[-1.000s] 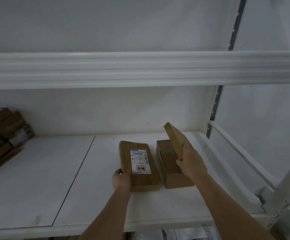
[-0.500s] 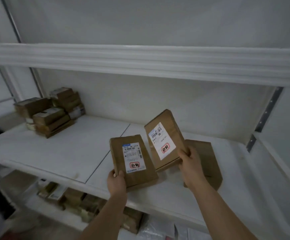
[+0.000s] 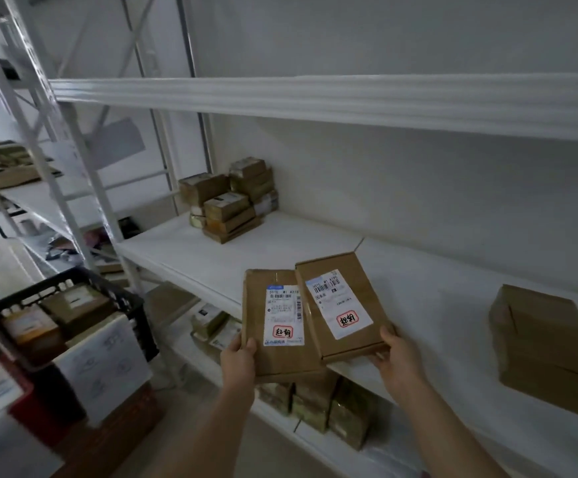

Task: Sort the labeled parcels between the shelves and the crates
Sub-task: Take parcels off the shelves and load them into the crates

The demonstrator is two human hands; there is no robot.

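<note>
The left hand point(image 3: 238, 357) grips the near corner of one labeled parcel point(image 3: 277, 326), and the right hand point(image 3: 398, 360) pinches the near edge of a second parcel point(image 3: 344, 305), whose edge overlaps the first, both held over the shelf's point(image 3: 301, 257) front lip. Bare shelf stretches beyond them, between a plain box point(image 3: 546, 346) right and a parcel stack point(image 3: 232, 201) at the far left; a black crate point(image 3: 70, 319) holding parcels stands low left.

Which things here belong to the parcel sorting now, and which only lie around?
In the job:
- left hand holding the left labeled parcel
- right hand holding the right labeled parcel
- black crate, with parcels inside

Lying about:
- unlabeled-side box on the shelf
- stacked boxes at the back
</note>
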